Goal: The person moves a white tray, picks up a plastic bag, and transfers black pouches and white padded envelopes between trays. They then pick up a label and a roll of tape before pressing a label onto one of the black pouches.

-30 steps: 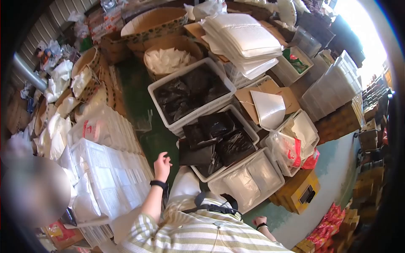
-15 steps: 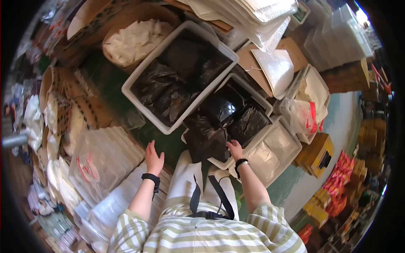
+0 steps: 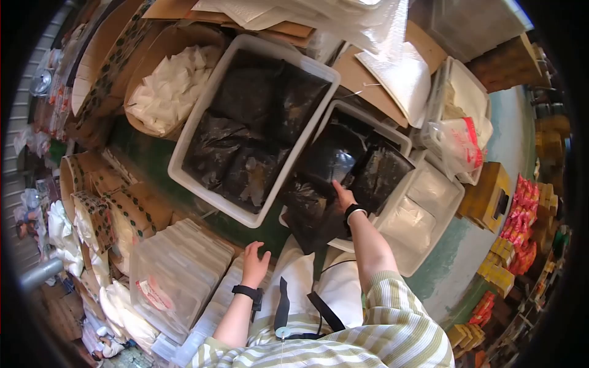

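My right hand [image 3: 345, 197] reaches over the smaller white bin [image 3: 405, 140], one finger stretched out against a shiny black plastic bag [image 3: 334, 153]. Its other fingers are partly hidden, and I see no grip on the bag. Another black bag [image 3: 380, 178] lies just to the right, and a loose dark flap [image 3: 319, 230] hangs over the bin's near edge. My left hand [image 3: 254, 265] hovers above my lap, fingers apart and curved, holding nothing. A larger white bin [image 3: 261, 218] with several black bags [image 3: 251, 172] stands beyond it.
A shallow white bin [image 3: 451, 208] with clear-wrapped pale packs stands at right. Stacked clear plastic boxes [image 3: 165, 276] sit at left. A carton of white pieces [image 3: 175, 86] is at back left, with bubble-wrap sheets [image 3: 399, 80] at back right and a yellow box [image 3: 485, 193] beyond.
My right hand has moved farther onto the shiny black bag from the loose dark bag's edge. The left hand stays open, now nearer my lap. The whole view has shifted.
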`<state>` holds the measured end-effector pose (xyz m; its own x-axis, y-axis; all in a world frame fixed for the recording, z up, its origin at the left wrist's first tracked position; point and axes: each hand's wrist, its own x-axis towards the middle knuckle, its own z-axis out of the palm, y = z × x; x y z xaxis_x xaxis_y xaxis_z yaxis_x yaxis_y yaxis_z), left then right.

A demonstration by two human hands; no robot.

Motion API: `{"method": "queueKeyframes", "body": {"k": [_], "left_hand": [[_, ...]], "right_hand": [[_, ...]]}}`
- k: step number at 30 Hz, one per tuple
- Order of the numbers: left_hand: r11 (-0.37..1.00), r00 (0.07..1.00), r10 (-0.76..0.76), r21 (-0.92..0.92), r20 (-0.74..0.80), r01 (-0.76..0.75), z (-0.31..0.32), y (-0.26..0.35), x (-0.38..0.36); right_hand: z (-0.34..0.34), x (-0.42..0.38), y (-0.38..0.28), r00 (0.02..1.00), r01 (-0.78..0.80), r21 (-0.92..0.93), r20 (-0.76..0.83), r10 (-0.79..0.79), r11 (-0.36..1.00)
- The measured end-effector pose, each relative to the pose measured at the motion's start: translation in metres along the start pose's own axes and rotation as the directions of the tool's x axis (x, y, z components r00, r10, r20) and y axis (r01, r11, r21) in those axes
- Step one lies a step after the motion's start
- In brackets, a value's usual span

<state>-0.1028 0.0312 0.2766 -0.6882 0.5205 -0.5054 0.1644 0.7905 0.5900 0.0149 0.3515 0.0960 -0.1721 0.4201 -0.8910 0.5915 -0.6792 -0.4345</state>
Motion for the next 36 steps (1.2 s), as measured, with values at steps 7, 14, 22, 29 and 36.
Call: {"method": "queueKeyframes", "body": {"k": [7, 14, 22, 29, 36], "left_hand": [[0.986, 0.989, -0.079, -0.136, 0.122, 0.096, 0.005, -0.004, 0.014], [0.992, 0.979, -0.038, -0.114, 0.201, 0.062, 0.038, 0.021, 0.024], [0.882, 0.888, 0.46, 0.122, -0.003, -0.456, 0.129, 0.114, 0.255], [0.715, 0.98, 0.18, 0.673, 0.082, -0.188, 0.172, 0.129, 0.318], [0.781, 0.974, -0.147, 0.624, 0.173, 0.008, 0.195, 0.15, 0.353]], "right_hand": [[0.001, 0.052, -0.013, 0.965, 0.119, -0.156, -0.213, -0.151, 0.981], [-0.016, 0.088, -0.051, 0.941, 0.154, -0.071, -0.293, -0.168, 0.986], [-0.025, 0.119, -0.056, 0.971, 0.062, 0.001, -0.23, -0.06, 0.998], [-0.022, 0.111, -0.067, 0.966, 0.155, 0.266, -0.243, -0.09, 0.951], [-0.027, 0.122, -0.059, 0.976, 0.155, 0.269, -0.19, -0.106, 0.95]]}}
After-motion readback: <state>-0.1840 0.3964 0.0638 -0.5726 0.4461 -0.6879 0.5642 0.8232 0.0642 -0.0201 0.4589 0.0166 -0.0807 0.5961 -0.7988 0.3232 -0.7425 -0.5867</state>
